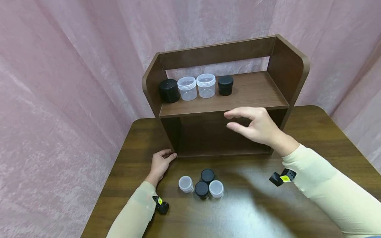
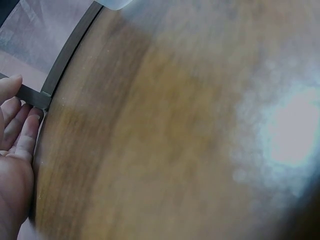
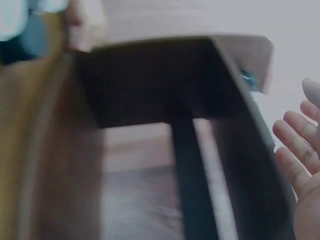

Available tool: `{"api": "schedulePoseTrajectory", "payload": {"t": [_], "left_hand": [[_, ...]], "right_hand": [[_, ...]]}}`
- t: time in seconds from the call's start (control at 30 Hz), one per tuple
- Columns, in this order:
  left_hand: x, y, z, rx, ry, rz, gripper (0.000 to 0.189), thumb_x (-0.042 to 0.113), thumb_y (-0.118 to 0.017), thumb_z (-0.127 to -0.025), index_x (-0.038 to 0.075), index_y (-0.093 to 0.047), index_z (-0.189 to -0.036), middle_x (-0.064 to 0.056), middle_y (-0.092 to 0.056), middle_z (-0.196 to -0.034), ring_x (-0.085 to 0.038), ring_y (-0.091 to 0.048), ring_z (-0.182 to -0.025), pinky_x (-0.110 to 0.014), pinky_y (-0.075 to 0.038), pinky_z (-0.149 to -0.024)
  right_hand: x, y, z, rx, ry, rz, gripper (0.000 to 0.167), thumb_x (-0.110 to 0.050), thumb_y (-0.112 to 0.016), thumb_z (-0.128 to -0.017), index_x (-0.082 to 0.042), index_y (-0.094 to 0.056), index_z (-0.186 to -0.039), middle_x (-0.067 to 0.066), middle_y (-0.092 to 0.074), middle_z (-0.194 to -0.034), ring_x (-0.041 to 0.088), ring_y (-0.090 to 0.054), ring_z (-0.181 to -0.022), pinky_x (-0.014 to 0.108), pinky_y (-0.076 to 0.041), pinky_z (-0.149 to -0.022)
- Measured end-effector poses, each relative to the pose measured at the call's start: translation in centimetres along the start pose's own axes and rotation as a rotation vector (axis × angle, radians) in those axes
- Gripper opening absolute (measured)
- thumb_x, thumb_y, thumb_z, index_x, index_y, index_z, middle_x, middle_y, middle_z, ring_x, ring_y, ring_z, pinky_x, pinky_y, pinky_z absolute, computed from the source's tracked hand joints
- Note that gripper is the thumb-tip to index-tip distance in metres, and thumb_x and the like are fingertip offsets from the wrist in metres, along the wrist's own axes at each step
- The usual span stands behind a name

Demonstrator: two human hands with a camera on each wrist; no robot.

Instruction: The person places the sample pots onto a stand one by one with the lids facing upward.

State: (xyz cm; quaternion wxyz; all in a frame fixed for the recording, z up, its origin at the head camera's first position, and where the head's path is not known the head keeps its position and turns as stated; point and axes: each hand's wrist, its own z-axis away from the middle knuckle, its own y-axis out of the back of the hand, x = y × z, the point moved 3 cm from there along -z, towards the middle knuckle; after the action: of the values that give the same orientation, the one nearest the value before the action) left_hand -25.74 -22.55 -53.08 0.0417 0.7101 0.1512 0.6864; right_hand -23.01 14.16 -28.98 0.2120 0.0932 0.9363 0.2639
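Hovering right hand (image 1: pixel 259 127): empty before the shelf (image 1: pixel 290 71), a clear gap between your thumb and fingers.
Left hand (image 1: pixel 160 163): touching the shelf's lower left corner; you can't quite tell whether it pinches.
Top board (image 1: pixel 256 91): from your left, a black tub (image 1: pixel 169 91), two clear tubs (image 1: pixel 206 86), a smaller black tub (image 1: pixel 225 86).
Table (image 1: pixel 131 165): four little tubs (image 1: pixel 201 189) before the shelf, two dark, two pale.

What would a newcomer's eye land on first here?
Probably the brown shelf unit before the pink curtain, with two black jars and two clear jars lined up on its upper shelf. Next, likely the right hand, raised in front of it, thumb and fingers apart. Four more jars cluster on the table, near the left hand.
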Motion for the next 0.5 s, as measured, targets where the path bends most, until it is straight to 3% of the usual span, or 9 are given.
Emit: {"api": "schedulePoseTrajectory", "payload": {"t": [0.2,0.5], "left_hand": [[0.1,0.1,-0.1,-0.005,-0.012,0.009,0.035,0.017,-0.079,-0.08,-0.001,-0.069,-0.108,-0.014,-0.069,-0.105,-0.022,-0.064,-0.098,-0.022,-0.05,-0.076],[0.2,-0.1,0.0,0.006,0.009,0.019,0.031,0.015,-0.079,-0.081,0.001,-0.07,-0.107,-0.012,-0.069,-0.107,-0.019,-0.063,-0.097,-0.019,-0.049,-0.075]], "right_hand": [[-0.3,-4.5,5.3,-0.216,0.089,0.012,0.033,-0.024,-0.079,-0.08,-0.012,-0.071,-0.109,-0.001,-0.07,-0.106,0.013,-0.066,-0.098,0.025,-0.05,-0.085],[0.1,-8.8,11.5,-0.328,0.095,-0.05,0.037,-0.032,-0.079,-0.081,-0.012,-0.071,-0.11,-0.002,-0.069,-0.109,0.012,-0.064,-0.102,0.029,-0.051,-0.085]]}}
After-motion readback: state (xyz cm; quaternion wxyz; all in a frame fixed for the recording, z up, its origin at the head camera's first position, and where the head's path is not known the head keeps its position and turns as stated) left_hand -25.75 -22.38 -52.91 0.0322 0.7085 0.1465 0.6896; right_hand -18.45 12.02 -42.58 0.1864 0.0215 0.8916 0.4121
